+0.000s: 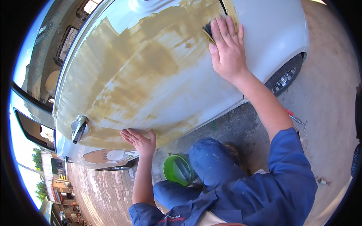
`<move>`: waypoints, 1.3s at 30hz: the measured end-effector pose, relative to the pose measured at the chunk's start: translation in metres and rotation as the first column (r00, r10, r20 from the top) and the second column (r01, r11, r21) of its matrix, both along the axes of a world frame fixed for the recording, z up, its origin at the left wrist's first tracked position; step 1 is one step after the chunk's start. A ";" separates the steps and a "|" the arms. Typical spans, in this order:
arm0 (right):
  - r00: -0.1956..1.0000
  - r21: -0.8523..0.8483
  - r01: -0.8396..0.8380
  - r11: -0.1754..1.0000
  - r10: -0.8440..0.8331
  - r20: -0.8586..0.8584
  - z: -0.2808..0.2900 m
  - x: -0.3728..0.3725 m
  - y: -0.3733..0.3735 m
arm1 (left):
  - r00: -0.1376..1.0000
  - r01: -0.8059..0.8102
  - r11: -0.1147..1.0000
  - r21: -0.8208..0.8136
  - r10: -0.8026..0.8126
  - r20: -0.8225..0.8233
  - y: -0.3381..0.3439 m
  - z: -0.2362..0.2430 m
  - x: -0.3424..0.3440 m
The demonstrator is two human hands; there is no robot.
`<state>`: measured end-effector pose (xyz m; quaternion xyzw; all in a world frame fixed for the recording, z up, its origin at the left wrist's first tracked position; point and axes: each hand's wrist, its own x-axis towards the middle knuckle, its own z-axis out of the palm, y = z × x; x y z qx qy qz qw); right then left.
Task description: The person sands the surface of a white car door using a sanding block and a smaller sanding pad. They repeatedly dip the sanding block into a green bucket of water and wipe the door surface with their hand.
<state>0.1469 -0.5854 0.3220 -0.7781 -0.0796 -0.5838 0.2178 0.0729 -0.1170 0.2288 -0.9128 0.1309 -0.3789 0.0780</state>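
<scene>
In front of me is a white car door point(181, 86) with large tan, smeared patches of body filler point(151, 60). My right hand point(229, 52) lies over a dark sanding pad point(207, 30) near the door's right-hand gap, pressing it to the surface. Most of the pad is hidden under the palm and fingers; a dark corner with a yellowish edge shows at the left. Farther left and lower, my left hand point(140, 141) rests with outstretched fingers against the filler-covered part of the door, holding nothing. The door handle point(79, 128) is left of it.
A green bucket point(177, 169) stands by my knees, with water-like reflections inside. A wheel point(284, 77) sits right of the door. On the ground at the right lies a red-handled metal tool point(296, 117). Brick paving point(102, 184) stretches to the lower left.
</scene>
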 end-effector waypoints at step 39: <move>0.998 0.082 0.055 0.995 -0.053 -0.030 -0.013 0.007 -0.003 | 1.000 -0.017 1.000 -0.026 0.017 0.008 -0.004 -0.009 0.002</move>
